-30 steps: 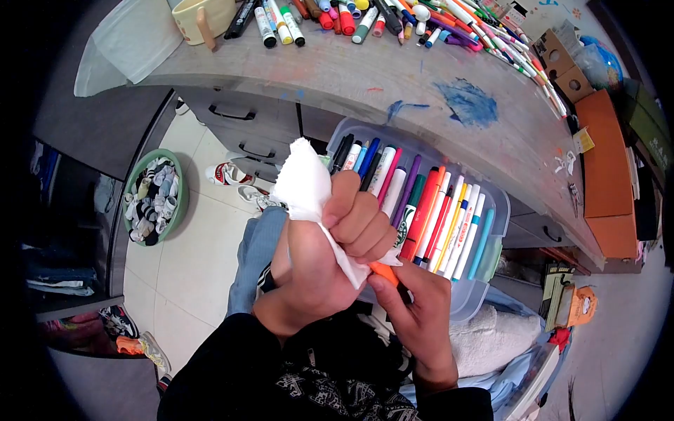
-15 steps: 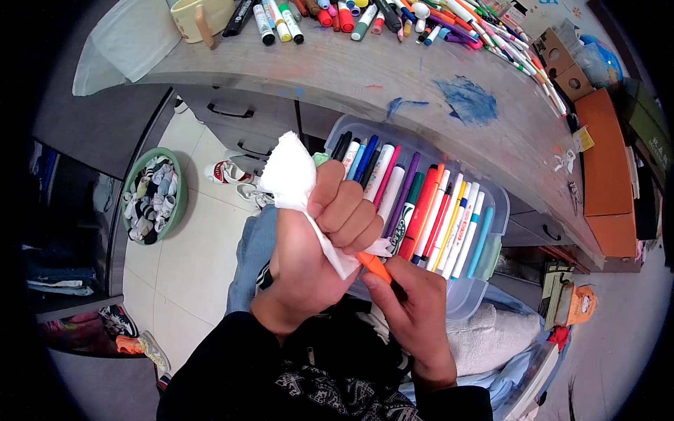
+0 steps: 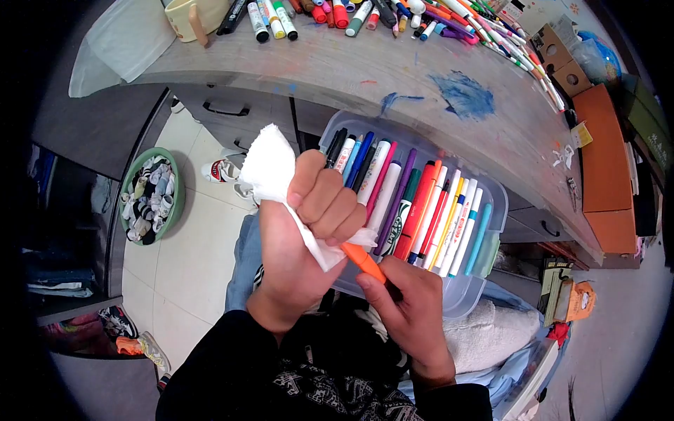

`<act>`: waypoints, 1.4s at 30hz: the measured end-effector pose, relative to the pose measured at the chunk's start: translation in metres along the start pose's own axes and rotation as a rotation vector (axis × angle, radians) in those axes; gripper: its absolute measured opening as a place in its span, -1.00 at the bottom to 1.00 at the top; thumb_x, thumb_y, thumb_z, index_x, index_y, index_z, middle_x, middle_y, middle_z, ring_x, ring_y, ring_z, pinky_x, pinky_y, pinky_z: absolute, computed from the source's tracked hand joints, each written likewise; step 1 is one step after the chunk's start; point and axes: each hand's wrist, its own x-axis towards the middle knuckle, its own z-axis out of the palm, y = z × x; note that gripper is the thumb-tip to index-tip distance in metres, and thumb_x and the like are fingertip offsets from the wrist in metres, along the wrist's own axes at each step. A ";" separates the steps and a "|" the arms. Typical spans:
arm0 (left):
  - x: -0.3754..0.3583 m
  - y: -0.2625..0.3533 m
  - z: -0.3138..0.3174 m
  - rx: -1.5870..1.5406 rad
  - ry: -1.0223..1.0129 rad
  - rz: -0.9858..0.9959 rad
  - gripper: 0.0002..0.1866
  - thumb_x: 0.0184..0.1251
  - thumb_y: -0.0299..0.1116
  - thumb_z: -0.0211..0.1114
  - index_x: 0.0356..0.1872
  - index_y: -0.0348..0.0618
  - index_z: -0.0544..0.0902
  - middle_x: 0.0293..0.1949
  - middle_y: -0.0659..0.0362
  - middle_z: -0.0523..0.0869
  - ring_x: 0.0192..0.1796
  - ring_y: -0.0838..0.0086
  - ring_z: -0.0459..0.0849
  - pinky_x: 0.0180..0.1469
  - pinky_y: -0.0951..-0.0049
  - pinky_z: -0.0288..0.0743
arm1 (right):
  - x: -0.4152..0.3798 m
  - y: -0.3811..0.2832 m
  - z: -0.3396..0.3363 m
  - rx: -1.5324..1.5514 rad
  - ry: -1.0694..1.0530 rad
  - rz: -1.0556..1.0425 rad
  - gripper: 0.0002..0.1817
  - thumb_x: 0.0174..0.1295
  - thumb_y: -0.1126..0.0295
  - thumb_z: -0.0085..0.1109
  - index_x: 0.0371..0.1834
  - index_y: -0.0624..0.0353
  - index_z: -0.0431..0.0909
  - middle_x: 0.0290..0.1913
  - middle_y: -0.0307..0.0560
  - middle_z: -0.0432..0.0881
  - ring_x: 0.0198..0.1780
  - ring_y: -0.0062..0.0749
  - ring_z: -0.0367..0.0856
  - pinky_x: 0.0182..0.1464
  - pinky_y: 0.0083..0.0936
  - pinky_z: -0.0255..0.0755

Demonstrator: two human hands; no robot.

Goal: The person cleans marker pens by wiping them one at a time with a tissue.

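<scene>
My left hand [image 3: 298, 242] is closed in a fist around a crumpled white tissue [image 3: 270, 165], which sticks out above and below the fingers. An orange marker [image 3: 364, 262] runs out from the tissue at the bottom of that fist; its other end is hidden inside. My right hand [image 3: 413, 305] pinches the marker's lower end between thumb and fingers. Just behind both hands, a clear plastic box lid or tray [image 3: 497, 210] holds a row of markers in many colours, such as a thick red marker [image 3: 415, 210] and a teal pen [image 3: 479, 238].
A grey desk [image 3: 316, 59] with blue stains crosses the top, bearing piled markers [image 3: 344, 14], a cream mug [image 3: 184, 19] and a white sheet [image 3: 133, 42]. A green basin [image 3: 179, 200] of socks stands on the floor at left. An orange box [image 3: 604, 168] sits at right.
My left fist has shifted a little left, away from my right hand. More of the orange marker now shows between them.
</scene>
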 end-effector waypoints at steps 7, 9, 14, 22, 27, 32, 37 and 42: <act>-0.001 0.003 0.002 -0.009 0.006 0.028 -0.67 0.54 -0.25 -0.18 -0.54 0.04 0.24 -0.69 0.42 0.11 -0.65 0.67 0.01 -0.54 0.57 0.00 | -0.001 0.000 0.001 -0.001 0.012 -0.016 -0.74 0.24 0.36 0.31 -0.45 0.27 0.45 -0.62 -0.05 0.37 -0.64 -0.27 0.37 -0.56 -0.39 0.21; 0.000 0.003 0.002 -0.012 0.016 0.030 -0.67 0.54 -0.25 -0.19 -0.54 0.04 0.24 -0.69 0.42 0.11 -0.65 0.67 0.01 -0.55 0.57 0.00 | -0.002 0.000 0.001 0.008 0.008 -0.014 -0.75 0.23 0.37 0.32 -0.44 0.27 0.45 -0.62 -0.05 0.36 -0.64 -0.28 0.37 -0.57 -0.39 0.21; 0.000 0.005 -0.004 -0.046 -0.053 0.011 -0.65 0.60 -0.19 -0.27 -0.49 0.02 0.21 -0.67 0.38 0.10 -0.64 0.65 0.06 -0.50 0.55 0.07 | -0.003 -0.001 0.000 -0.018 -0.004 -0.001 -0.74 0.23 0.36 0.31 -0.46 0.26 0.44 -0.62 -0.04 0.36 -0.65 -0.25 0.37 -0.57 -0.36 0.21; 0.001 0.007 -0.001 -0.053 -0.021 0.012 -0.69 0.52 -0.31 -0.18 -0.53 0.02 0.24 -0.68 0.40 0.12 -0.65 0.65 0.03 -0.53 0.56 0.06 | -0.004 -0.003 0.000 -0.034 -0.002 0.009 -0.71 0.23 0.35 0.31 -0.50 0.26 0.43 -0.63 -0.05 0.36 -0.65 -0.24 0.38 -0.57 -0.36 0.22; 0.002 0.009 -0.002 -0.071 -0.014 0.021 -0.72 0.48 -0.36 -0.16 -0.53 0.02 0.24 -0.68 0.39 0.12 -0.65 0.64 0.04 -0.53 0.56 0.08 | -0.005 -0.003 -0.002 -0.013 -0.005 0.003 -0.72 0.23 0.36 0.31 -0.50 0.26 0.43 -0.63 -0.06 0.36 -0.65 -0.26 0.37 -0.58 -0.37 0.20; 0.003 0.010 -0.001 -0.090 -0.043 0.019 -0.73 0.45 -0.39 -0.13 -0.53 0.02 0.25 -0.68 0.39 0.12 -0.65 0.63 0.04 -0.52 0.55 0.08 | -0.005 -0.002 -0.002 0.015 0.004 -0.010 -0.74 0.22 0.38 0.31 -0.50 0.26 0.45 -0.64 -0.07 0.34 -0.66 -0.25 0.35 -0.58 -0.36 0.18; 0.004 0.010 0.000 -0.116 -0.036 0.011 -0.73 0.45 -0.39 -0.13 -0.54 0.02 0.24 -0.69 0.38 0.12 -0.66 0.63 0.05 -0.52 0.55 0.08 | -0.006 -0.001 -0.004 0.042 0.009 -0.011 -0.73 0.20 0.38 0.32 -0.53 0.26 0.45 -0.64 -0.07 0.31 -0.65 -0.26 0.33 -0.58 -0.37 0.15; 0.003 0.010 0.000 -0.139 -0.031 0.011 -0.72 0.46 -0.39 -0.13 -0.54 0.02 0.23 -0.70 0.37 0.12 -0.66 0.62 0.05 -0.52 0.54 0.07 | -0.010 0.003 -0.006 0.105 0.030 0.003 -0.65 0.18 0.36 0.33 -0.62 0.25 0.39 -0.68 -0.12 0.25 -0.68 -0.30 0.27 -0.59 -0.42 0.11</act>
